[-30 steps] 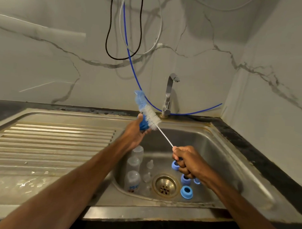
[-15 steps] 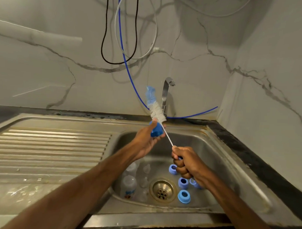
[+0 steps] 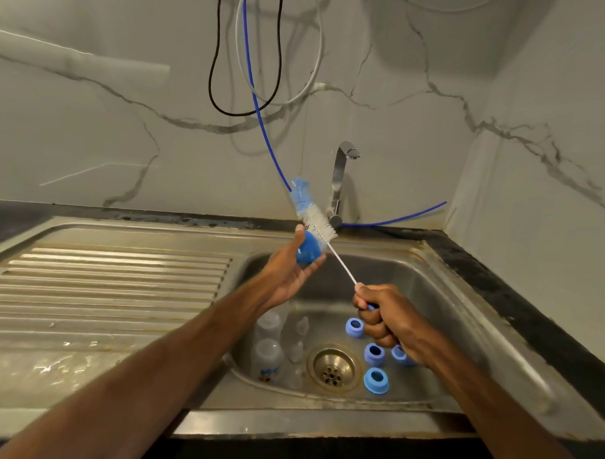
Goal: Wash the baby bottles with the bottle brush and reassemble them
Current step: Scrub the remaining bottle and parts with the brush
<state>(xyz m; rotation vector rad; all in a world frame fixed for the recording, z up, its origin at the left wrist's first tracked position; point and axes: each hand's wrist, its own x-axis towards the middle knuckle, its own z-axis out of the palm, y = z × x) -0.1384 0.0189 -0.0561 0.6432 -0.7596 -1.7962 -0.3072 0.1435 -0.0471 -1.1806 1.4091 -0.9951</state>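
Left hand (image 3: 286, 273), blue collar (image 3: 307, 251) pinched in it, and head of bottle brush (image 3: 315, 223) all shifted slightly right toward tap (image 3: 338, 182) since a second ago. Right hand (image 3: 383, 318) fisted round brush handle, above sink (image 3: 463, 303). Wire stem slants up-left from fist, passing just right of collar. Bristles just above collar, near sink's back rim. On basin floor: clear bottles (image 3: 267, 360) left of drain (image 3: 334, 367), four loose collars (image 3: 376, 380) right of it.
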